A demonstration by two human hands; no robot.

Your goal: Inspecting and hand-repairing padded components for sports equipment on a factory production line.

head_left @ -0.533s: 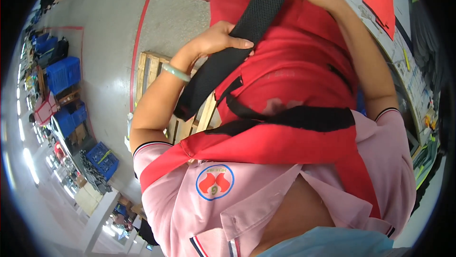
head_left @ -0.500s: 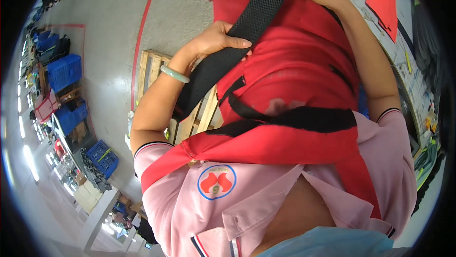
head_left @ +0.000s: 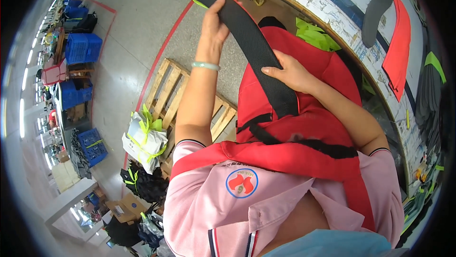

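A long, curved black mesh strap (head_left: 249, 38), padded-looking with a red edge, stretches between my two hands above my red apron (head_left: 327, 79). My left hand (head_left: 213, 23) grips it toward the far end, the thumb on the mesh face and the fingers behind. Nearer my body, my right hand (head_left: 293, 74) is closed on the other part, thumb on top and fingers hidden underneath. The strap's rounded far tip sticks out past my left hand; its near end rests close to the apron.
On the long worktable (head_left: 354, 36) at right lie a grey curved piece (head_left: 378, 17) and a red curved piece (head_left: 398, 50). Stacked dark strips (head_left: 427, 91) sit beyond. At left are a wooden pallet (head_left: 164, 88), a tied white bundle (head_left: 145, 140) and blue crates (head_left: 83, 48).
The strap has swung round, its far end now pointing to the far left. My left hand has moved farther away, my right hand nearer. The view has turned, showing more worktable.
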